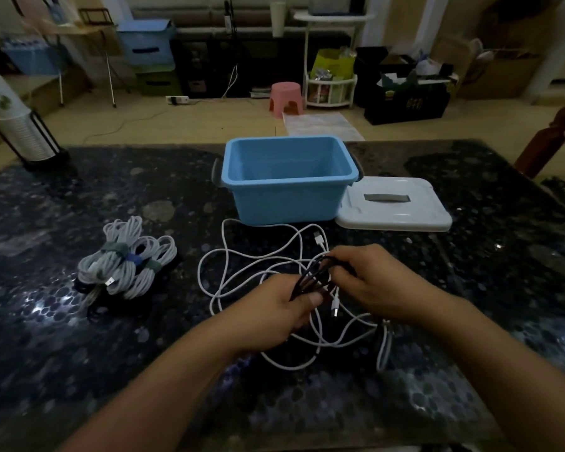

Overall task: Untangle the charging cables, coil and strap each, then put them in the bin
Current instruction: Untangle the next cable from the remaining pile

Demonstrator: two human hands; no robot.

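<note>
A black cable (310,277) is folded into loops between my two hands above the table. My left hand (274,308) pinches the loops near their lower end under the thumb. My right hand (369,278) grips the upper end of the same loops. Under both hands lies a loose tangle of white cables (242,256) with plugs showing. A pile of coiled white cables (128,262) with green and blue straps rests at the left. The blue bin (287,181) stands open behind the tangle; I see nothing inside it.
The bin's white lid (395,207) lies flat to the right of the bin. A stack of paper cups in a black stand (17,125) sits at the table's far left corner. The dark speckled table (79,353) reflects light near me.
</note>
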